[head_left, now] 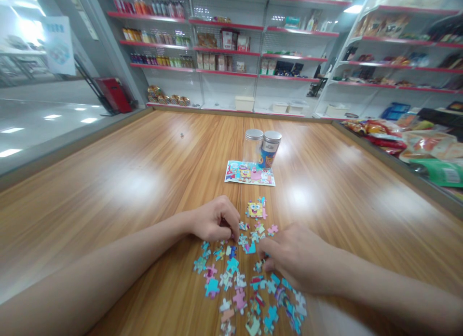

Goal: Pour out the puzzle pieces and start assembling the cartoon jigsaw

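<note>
Several loose jigsaw pieces (237, 283) lie scattered on the wooden table (144, 181) right in front of me. My left hand (214, 219) rests at the upper left of the pile, fingers curled and pinched at a piece near its fingertips. My right hand (294, 256) lies on the pile's right side, fingers bent down onto pieces; what they grip is hidden. A small joined cluster with a yellow cartoon face (256, 209) sits just beyond both hands. Farther off lies the picture card (249, 173).
Two cylindrical jars with silver lids (262, 147) stand behind the card, one clear, one labelled. Snack packets (415, 143) fill a bin along the right edge. Shop shelves (224, 51) line the back wall. A tiny object (182, 134) lies far left.
</note>
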Demonstrator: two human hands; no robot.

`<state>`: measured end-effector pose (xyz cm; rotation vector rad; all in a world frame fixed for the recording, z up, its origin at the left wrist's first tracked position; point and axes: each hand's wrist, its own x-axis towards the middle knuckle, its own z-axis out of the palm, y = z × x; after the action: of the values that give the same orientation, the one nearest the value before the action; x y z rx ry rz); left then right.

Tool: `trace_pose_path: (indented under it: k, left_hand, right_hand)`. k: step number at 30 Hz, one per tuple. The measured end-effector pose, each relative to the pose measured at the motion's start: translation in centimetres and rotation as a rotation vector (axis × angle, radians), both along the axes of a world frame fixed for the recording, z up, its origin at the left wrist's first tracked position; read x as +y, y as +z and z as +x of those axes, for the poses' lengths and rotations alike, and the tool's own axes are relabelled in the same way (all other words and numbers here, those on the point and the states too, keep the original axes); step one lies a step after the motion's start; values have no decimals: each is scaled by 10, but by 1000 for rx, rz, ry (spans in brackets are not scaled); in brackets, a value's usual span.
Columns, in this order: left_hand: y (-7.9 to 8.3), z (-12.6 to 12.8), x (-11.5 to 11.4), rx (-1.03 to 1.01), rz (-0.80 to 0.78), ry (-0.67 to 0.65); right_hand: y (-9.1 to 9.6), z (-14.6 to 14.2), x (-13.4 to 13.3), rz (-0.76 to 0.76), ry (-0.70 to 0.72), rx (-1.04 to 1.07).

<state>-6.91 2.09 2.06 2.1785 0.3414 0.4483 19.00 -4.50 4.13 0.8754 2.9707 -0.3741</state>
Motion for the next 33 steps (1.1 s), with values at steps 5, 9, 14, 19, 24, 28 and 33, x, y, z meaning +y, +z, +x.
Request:
trace_pose_path:
  k: [5, 9, 14, 19, 24, 28, 33]
  left_hand:
    - [-1, 0, 0, 1, -4, -7]
    - [2, 5, -8, -29, 53, 112]
    - [7, 17, -29, 37, 210, 105]
    - [5, 26, -42, 59, 352, 31]
    - [1, 29, -45, 94, 407, 26]
    - [2, 29, -46, 89, 382, 41]
    - [3, 27, -39, -14, 366, 247]
  right_hand:
    - [1, 0, 1, -38, 12, 31]
    - [5, -1, 3, -104, 21, 78]
    - [4, -1, 4, -122, 47, 116]
    - [2, -1, 4, -92, 49, 109]
    - [3, -1, 1, -60, 30, 79]
    - [-5, 0, 1, -11, 39, 162]
    - [-17, 0, 5, -47, -195, 495]
